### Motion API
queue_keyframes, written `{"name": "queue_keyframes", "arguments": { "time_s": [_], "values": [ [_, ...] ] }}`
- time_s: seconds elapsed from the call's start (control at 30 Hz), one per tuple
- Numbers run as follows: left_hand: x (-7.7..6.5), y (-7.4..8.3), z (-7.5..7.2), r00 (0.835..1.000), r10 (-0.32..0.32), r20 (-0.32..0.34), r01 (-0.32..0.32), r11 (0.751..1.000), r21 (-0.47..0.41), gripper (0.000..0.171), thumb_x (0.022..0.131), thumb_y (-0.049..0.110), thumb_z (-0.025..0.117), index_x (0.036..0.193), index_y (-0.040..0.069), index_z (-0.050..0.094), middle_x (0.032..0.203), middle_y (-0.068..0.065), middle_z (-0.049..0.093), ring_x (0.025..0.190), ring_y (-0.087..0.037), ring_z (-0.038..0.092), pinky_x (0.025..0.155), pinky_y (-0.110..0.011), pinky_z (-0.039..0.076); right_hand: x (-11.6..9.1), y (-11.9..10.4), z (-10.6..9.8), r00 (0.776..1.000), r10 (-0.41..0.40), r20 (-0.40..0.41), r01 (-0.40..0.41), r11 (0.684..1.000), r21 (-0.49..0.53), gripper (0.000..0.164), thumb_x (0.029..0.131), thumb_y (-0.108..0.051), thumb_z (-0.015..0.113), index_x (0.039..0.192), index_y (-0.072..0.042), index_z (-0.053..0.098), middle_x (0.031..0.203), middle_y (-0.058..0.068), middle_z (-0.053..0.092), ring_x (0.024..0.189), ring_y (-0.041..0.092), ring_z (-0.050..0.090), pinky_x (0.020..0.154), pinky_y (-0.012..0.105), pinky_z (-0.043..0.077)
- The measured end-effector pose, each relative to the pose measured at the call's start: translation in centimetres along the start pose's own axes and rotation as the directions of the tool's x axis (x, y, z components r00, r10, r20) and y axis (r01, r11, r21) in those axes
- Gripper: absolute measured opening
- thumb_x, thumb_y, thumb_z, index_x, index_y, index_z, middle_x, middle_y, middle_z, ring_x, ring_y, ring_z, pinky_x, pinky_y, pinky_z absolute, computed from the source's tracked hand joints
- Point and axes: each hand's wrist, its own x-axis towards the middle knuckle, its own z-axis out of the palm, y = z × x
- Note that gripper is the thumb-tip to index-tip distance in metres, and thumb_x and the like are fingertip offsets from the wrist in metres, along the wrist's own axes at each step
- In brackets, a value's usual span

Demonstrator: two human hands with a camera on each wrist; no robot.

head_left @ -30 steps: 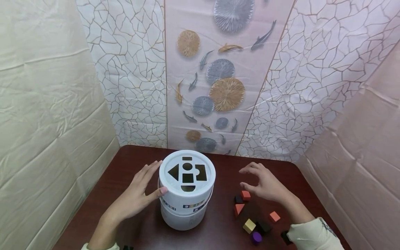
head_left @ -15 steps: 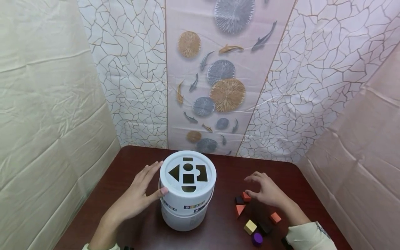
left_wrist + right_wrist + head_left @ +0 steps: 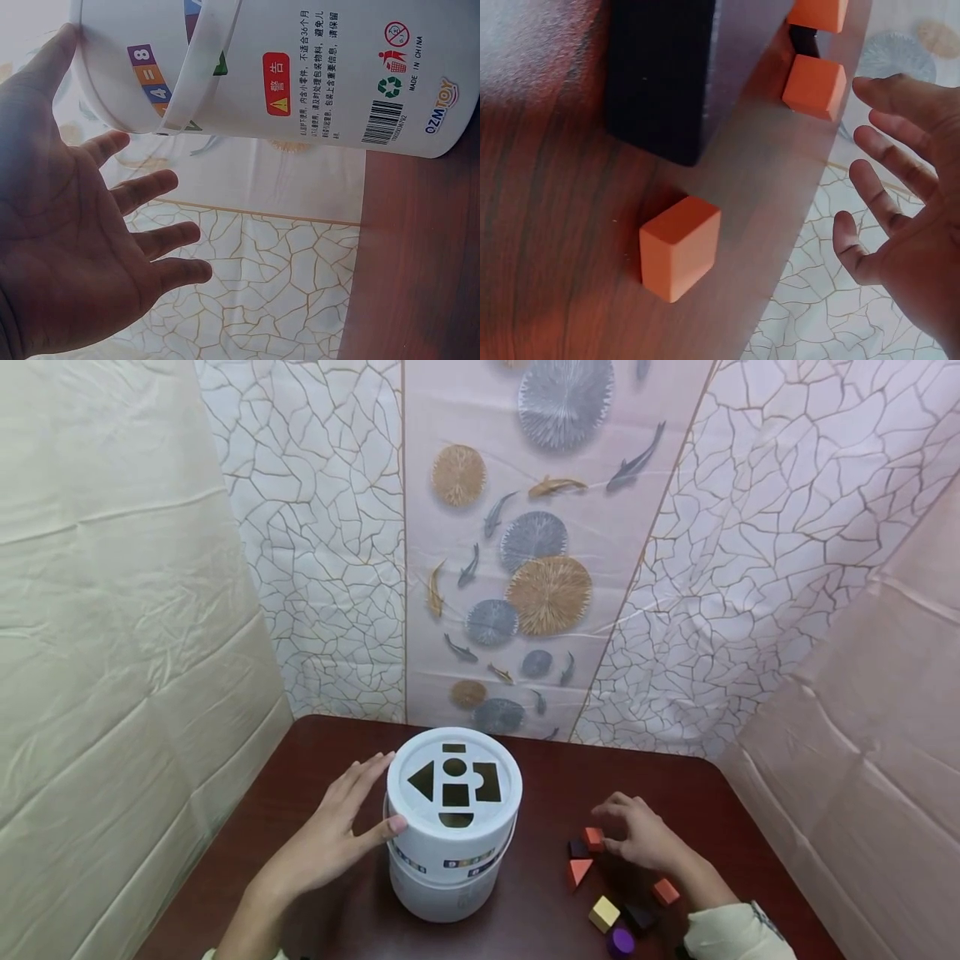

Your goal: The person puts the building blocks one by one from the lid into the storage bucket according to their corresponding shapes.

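Note:
A white bucket [image 3: 442, 893] stands upright on the table, its lid [image 3: 427, 810] cut with several shaped holes. My left hand [image 3: 330, 835] rests against the lid's rim, thumb at the near side and fingers spread along the left; the left wrist view shows the thumb touching the rim, the other fingers straight. To the right of the bucket, my right hand [image 3: 645, 835] hovers with loosely bent fingers beside an orange block [image 3: 593, 839]. In the right wrist view nothing lies between the fingers of that hand [image 3: 907, 180], and an orange block [image 3: 815, 86] sits near the thumb.
Next to that block lie a black block [image 3: 577, 849] and an orange triangle block [image 3: 578, 872]. Nearer are a yellow block [image 3: 603, 913], a purple round block [image 3: 620, 942], a black block [image 3: 639, 918] and another orange block [image 3: 665, 892]. Fabric [image 3: 322, 610] walls surround the table [image 3: 540, 893].
My right hand has lowered and moved slightly right, coming down close to the orange block. The left hand stays at the bucket's rim. The whole head view has shifted slightly.

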Motion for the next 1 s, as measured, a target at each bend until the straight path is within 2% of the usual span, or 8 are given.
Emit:
{"name": "queue_keyframes", "arguments": {
  "time_s": [0.13,0.4,0.63,0.8,0.87,1.0],
  "values": [
    [0.0,0.1,0.0,1.000,0.001,0.000,-0.001,1.000,0.001,0.089,0.102,0.061,0.073,0.174,0.052,0.021,0.184,0.000,0.028,0.171,-0.047,0.016,0.118,-0.091,0.029,-0.1,0.6,0.4,0.999,0.006,0.031,-0.006,1.000,0.008,0.033,0.095,-0.014,0.087,0.127,-0.011,0.080,0.124,0.002,0.070,0.116,0.030,0.059,0.087,0.069,0.053],
    [-0.1,0.0,0.0,1.000,-0.006,0.001,0.006,1.000,0.000,0.089,0.102,0.061,0.073,0.174,0.053,0.021,0.184,-0.001,0.028,0.171,-0.048,0.017,0.118,-0.091,0.029,-0.2,0.4,0.7,0.999,-0.018,0.043,0.017,1.000,0.022,0.023,0.097,-0.013,0.086,0.120,-0.014,0.082,0.119,0.002,0.070,0.107,0.024,0.056,0.078,0.051,0.047],
    [-0.1,0.0,0.0,1.000,-0.011,0.001,0.011,1.000,-0.010,0.089,0.102,0.061,0.073,0.173,0.054,0.021,0.184,0.001,0.028,0.171,-0.047,0.016,0.119,-0.090,0.029,0.1,0.7,1.0,0.999,-0.008,0.042,0.008,1.000,0.000,0.023,0.094,-0.016,0.089,0.116,-0.018,0.083,0.114,-0.002,0.067,0.105,0.023,0.055,0.075,0.050,0.045],
    [-0.1,0.0,0.0,1.000,-0.008,-0.003,0.008,1.000,-0.010,0.089,0.102,0.061,0.073,0.173,0.054,0.021,0.183,0.002,0.029,0.171,-0.047,0.016,0.118,-0.090,0.029,0.2,0.7,1.2,0.999,-0.005,0.033,0.005,1.000,-0.001,0.021,0.093,-0.016,0.091,0.112,-0.017,0.082,0.110,-0.001,0.066,0.101,0.021,0.052,0.072,0.043,0.040],
    [-0.2,0.0,0.0,1.000,-0.013,0.000,0.013,1.000,-0.012,0.089,0.102,0.061,0.073,0.173,0.054,0.021,0.184,0.002,0.029,0.171,-0.047,0.016,0.118,-0.090,0.029,0.2,0.7,1.3,0.999,-0.001,0.037,0.001,1.000,-0.002,0.020,0.093,-0.017,0.090,0.111,-0.017,0.082,0.109,-0.001,0.066,0.101,0.020,0.052,0.072,0.043,0.041],
    [-0.2,0.1,0.0,1.000,-0.021,0.005,0.021,1.000,-0.014,0.089,0.102,0.062,0.073,0.173,0.055,0.020,0.184,0.002,0.028,0.172,-0.047,0.015,0.118,-0.090,0.030,0.3,0.7,1.2,0.999,-0.003,0.046,0.004,1.000,-0.006,0.018,0.093,-0.016,0.090,0.109,-0.017,0.081,0.109,-0.001,0.067,0.103,0.023,0.055,0.072,0.054,0.050]
  ]
}}
